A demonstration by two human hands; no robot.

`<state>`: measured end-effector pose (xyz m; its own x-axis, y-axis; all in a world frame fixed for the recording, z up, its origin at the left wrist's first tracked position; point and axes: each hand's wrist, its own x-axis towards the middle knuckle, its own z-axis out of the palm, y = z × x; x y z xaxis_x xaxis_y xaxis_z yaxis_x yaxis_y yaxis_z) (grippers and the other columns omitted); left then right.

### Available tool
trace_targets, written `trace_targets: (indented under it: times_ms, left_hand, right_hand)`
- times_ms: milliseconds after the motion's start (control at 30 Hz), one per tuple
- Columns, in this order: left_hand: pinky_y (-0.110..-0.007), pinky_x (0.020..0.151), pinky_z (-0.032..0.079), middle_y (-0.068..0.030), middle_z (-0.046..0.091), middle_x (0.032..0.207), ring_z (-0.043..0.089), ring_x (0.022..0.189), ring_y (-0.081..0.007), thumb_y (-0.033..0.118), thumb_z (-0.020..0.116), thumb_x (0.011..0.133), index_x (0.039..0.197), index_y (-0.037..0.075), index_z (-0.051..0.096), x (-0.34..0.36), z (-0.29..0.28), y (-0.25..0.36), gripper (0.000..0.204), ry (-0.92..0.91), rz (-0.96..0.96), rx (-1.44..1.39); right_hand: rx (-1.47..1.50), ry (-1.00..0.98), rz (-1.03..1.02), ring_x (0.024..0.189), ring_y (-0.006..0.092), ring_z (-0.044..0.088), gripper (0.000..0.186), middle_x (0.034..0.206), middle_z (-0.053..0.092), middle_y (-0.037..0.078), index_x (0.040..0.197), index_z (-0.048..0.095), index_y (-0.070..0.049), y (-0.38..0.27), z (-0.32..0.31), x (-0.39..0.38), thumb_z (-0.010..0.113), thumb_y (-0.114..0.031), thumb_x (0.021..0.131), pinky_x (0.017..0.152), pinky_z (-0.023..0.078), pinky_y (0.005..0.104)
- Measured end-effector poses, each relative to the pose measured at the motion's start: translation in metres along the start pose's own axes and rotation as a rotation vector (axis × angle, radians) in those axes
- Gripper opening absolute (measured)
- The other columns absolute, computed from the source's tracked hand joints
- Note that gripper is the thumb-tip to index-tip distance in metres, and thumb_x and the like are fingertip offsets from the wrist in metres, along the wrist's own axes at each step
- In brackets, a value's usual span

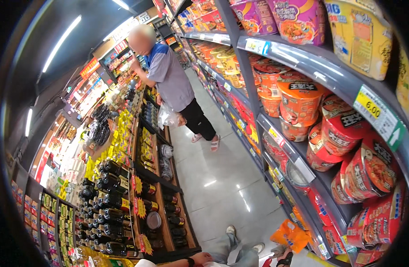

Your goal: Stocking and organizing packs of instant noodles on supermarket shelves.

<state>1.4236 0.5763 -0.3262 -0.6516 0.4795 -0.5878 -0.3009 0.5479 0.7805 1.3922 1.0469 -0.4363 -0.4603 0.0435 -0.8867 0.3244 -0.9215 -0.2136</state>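
At the bottom edge, my left hand (pixel 202 258) rests close to my grey-trousered legs, with a black band on its wrist. Its fingers are mostly cut off by the frame, and I see nothing in it. My right hand is out of view. To the left of my hand stand rows of dark sauce bottles (pixel 109 218) on a wooden shelf unit. On the other side of my legs is a bright orange bag (pixel 291 235), low by the right-hand shelves. Beside it show a person's dark sandal (pixel 284 260) and part of a red one.
Tiled aisle floor (pixel 204 178) runs between the shelves. A person in a grey shirt (pixel 171 80) stands ahead, holding a clear plastic bag (pixel 168 117). Instant noodle tubs (pixel 300 104) fill the right shelves, which carry price-tag rails (pixel 329 66). Yellow packets (pixel 117 138) line the left display.
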Motion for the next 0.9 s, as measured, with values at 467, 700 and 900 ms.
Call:
trace_targets:
  times_ms: [467,700,900]
  left_hand:
    - [-0.034,0.078,0.049,-0.0075,0.063,0.105,0.060,0.092,-0.0184,0.034,0.048,0.091,0.115,0.008,0.056,0.061,-0.029,0.104,0.036,0.130,-0.441,-0.606]
    - [-0.034,0.076,0.049,-0.0097,0.061,0.108,0.060,0.093,-0.0210,0.031,0.045,0.093,0.118,0.011,0.054,0.077,-0.052,0.119,0.033,0.240,-0.345,-1.096]
    - [-0.037,0.079,0.051,-0.0111,0.060,0.111,0.060,0.098,-0.0226,0.030,0.045,0.093,0.121,0.010,0.052,0.066,-0.065,0.172,0.035,0.111,-0.008,-1.409]
  right_hand:
    - [-0.768,-0.093,0.216,0.049,0.0211,0.058,0.045,0.059,0.059,0.005,0.086,0.063,-0.003,-0.009,0.131,-0.144,0.044,-0.043,0.095,0.039,0.044,0.0317]
    - [-0.986,-0.586,0.178,0.060,0.0207,0.064,0.045,0.078,0.066,0.009,0.090,0.064,0.002,-0.023,0.209,-0.236,0.048,-0.040,0.094,0.045,0.049,0.0320]
    - [-1.219,-0.660,0.134,0.046,0.0125,0.054,0.039,0.066,0.060,0.003,0.084,0.061,-0.006,-0.048,0.261,-0.395,0.052,-0.043,0.092,0.037,0.039,0.0248]
